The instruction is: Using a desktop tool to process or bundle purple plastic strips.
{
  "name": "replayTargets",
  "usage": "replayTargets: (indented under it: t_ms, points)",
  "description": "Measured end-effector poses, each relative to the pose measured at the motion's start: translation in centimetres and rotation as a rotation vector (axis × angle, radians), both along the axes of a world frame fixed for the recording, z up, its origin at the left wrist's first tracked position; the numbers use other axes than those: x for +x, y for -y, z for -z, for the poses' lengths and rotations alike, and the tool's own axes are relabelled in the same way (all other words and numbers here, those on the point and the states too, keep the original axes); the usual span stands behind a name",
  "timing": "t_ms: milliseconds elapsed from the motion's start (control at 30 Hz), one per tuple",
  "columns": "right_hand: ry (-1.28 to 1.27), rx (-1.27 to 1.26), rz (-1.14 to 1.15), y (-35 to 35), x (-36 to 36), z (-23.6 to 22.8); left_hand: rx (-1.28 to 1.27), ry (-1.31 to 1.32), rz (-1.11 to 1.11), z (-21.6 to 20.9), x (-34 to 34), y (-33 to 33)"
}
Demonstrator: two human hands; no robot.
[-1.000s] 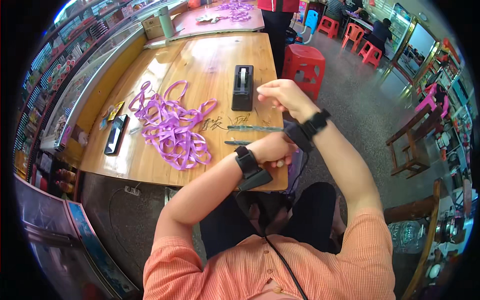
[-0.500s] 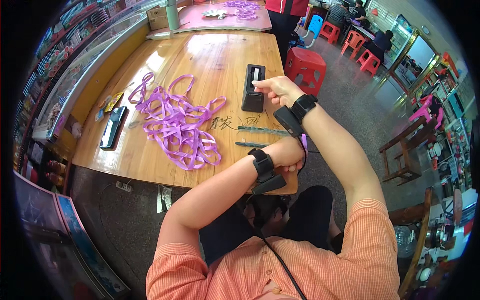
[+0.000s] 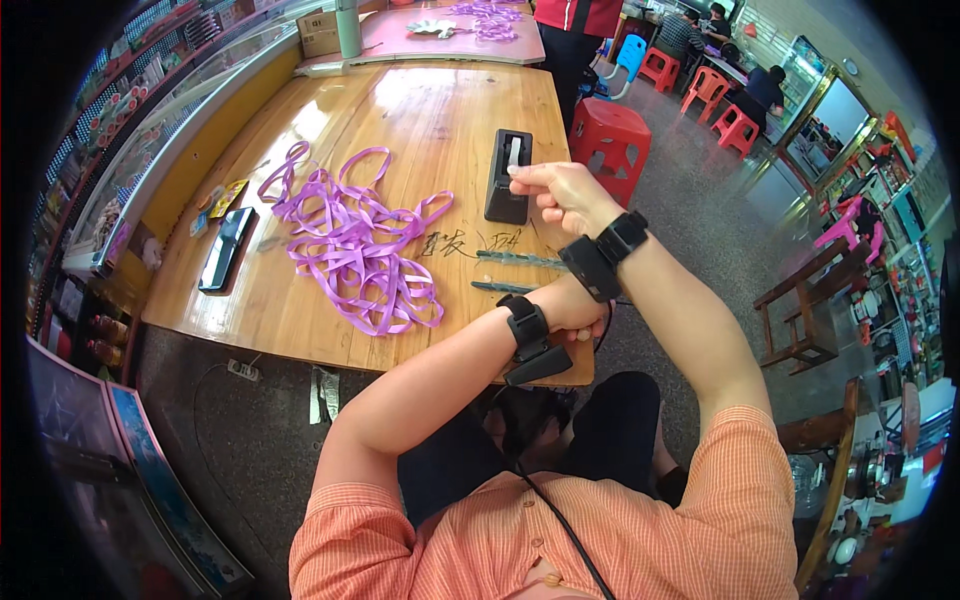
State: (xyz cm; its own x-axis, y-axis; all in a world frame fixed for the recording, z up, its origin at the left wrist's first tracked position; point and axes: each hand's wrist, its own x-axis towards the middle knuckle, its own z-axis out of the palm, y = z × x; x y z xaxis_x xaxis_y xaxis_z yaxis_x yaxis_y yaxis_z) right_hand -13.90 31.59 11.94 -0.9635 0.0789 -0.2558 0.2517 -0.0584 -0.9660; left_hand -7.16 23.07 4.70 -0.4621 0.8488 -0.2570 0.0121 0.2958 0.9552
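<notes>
My right hand (image 3: 562,193) is over a black tape dispenser (image 3: 508,205) at the table's right side. Thumb and forefinger pinch the end of a pale strip of tape (image 3: 515,152) coming off the roll. By the near right corner, my left hand (image 3: 575,306) is curled; what its fingers hold is hidden behind the black band device (image 3: 592,266) on my right wrist. A slim dark green pen-like stick (image 3: 495,287) and a longer twisted-looking one (image 3: 518,259) lie just beyond it. A loose heap of purple ribbon (image 3: 355,240) covers the table's middle left.
A dark phone-like device (image 3: 228,250) and a small yellow packet (image 3: 228,198) lie on the wooden table (image 3: 430,100) at left. Behind it stands a pink-topped table (image 3: 400,40) with more purple ribbon. A red stool (image 3: 610,140) and a standing person are at the far right.
My right hand has shifted slightly right and down, and the tape strip now slants toward its fingertips. The purple strip beside my left hand is now hidden by my right wrist device.
</notes>
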Motion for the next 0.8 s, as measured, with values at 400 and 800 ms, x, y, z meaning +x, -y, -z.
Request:
replayTargets:
  t_ms: [400, 800]
  points:
    - [0.212, -0.06, 0.016, 0.3, 1.3, 2.3, 0.028, 0.113, 0.096, 2.7, -1.2, -0.7]
    - [0.241, 0.021, -0.092, -1.7, 2.2, 1.8, -0.08, 0.049, 0.065, 1.0, -0.4, -0.2]
